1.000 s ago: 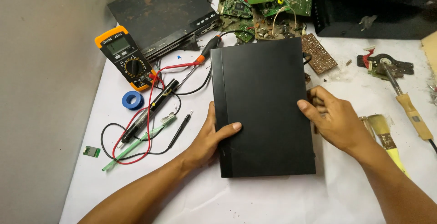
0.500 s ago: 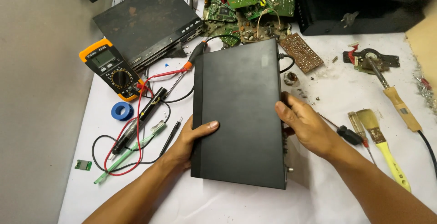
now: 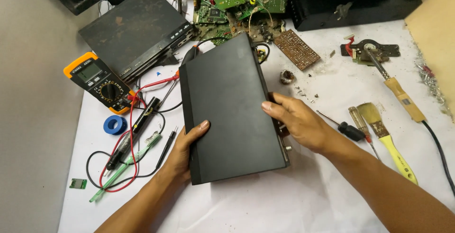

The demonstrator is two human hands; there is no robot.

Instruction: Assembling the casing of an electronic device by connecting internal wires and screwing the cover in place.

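The black metal case (image 3: 232, 110) lies flat on the white table cover (image 3: 294, 200), a little tilted, between your two hands and in front of the heap of green circuit boards (image 3: 237, 1). In the head view, your left hand (image 3: 182, 155) grips its near left edge: the thumb lies on top of the lid, and the other fingers are hidden under the edge, so you cannot tell how far they curl. Your right hand (image 3: 298, 121) holds the right edge, fingers close together and bent over the side, thumb tip pressing on the lid's rim.

Left of the case you have an orange multimeter (image 3: 100, 82) with red and black leads trailing towards you, a blue roll of tape (image 3: 114, 125) just beside them, and a green toothbrush (image 3: 125, 166). Behind the meter sits a second, dusty flat box (image 3: 135, 31). Right of your right hand lie a screwdriver (image 3: 342, 128), a yellow-handled brush (image 3: 386, 138) and a soldering iron (image 3: 395, 91).
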